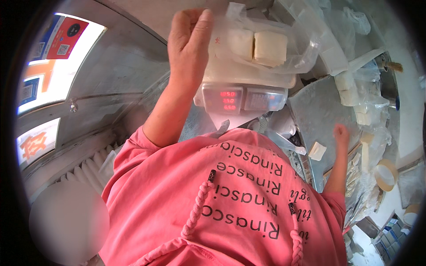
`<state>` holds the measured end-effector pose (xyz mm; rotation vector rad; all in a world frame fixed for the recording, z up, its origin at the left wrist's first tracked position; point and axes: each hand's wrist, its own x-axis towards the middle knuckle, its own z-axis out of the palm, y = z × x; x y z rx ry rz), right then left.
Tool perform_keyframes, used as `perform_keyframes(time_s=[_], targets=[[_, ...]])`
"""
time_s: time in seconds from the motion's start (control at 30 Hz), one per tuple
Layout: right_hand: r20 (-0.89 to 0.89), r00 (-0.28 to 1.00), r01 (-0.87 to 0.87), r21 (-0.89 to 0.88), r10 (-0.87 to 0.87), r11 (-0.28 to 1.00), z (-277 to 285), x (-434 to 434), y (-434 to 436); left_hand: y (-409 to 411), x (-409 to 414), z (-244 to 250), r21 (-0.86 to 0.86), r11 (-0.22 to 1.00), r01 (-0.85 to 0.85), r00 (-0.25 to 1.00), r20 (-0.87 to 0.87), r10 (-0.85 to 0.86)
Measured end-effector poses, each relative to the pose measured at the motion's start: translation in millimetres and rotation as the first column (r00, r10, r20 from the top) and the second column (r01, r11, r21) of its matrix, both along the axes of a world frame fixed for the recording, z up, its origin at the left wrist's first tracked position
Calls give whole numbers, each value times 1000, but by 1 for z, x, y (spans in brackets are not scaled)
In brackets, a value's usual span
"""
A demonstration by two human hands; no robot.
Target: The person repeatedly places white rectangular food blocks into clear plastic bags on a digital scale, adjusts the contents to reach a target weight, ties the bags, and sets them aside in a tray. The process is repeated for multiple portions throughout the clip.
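My left hand is curled into a fist above the left side of a weighing scale; I see nothing in it. On the scale's pan, two stacks of pale square sheets, perhaps dough wrappers, lie in a clear plastic bag. Red digits glow on its display. To the right, my right hand is small and blurred over a grey work surface, and its grip is unclear. Near it a small pale square stack lies on that surface.
Clear plastic bags and more pale stacks line the right side. A brush sticks out at the upper right, with a roll of tape below. A window with printed signs is at the left. A person's blurred-out head may be lower left.
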<state>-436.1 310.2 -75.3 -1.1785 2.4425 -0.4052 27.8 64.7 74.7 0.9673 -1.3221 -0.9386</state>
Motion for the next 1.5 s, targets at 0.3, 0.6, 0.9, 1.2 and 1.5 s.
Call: perform_keyframes(time_s=[0.3, 0.6, 0.9, 1.2, 1.5], targets=[[6, 942, 333, 73, -334, 940, -72, -2, 148, 63, -65, -1, -470, 869, 155, 987, 119, -111], [161, 884, 436, 57, -440, 898, -61, 29, 139, 183, -230, -137, 838, -74, 541, 293, -270, -917], [185, 932, 331, -89, -311, 939, -64, 24, 127, 245, -306, -197, 922, 17, 388, 442, -170, -881], [73, 972, 231, -110, -224, 967, -58, 31, 128, 252, -324, -192, 712, 548, 440, 163, 536, -828], [71, 971, 236, -105, -229, 966, -53, 42, 122, 242, -323, -191, 666, 606, 435, 110, 629, -770]])
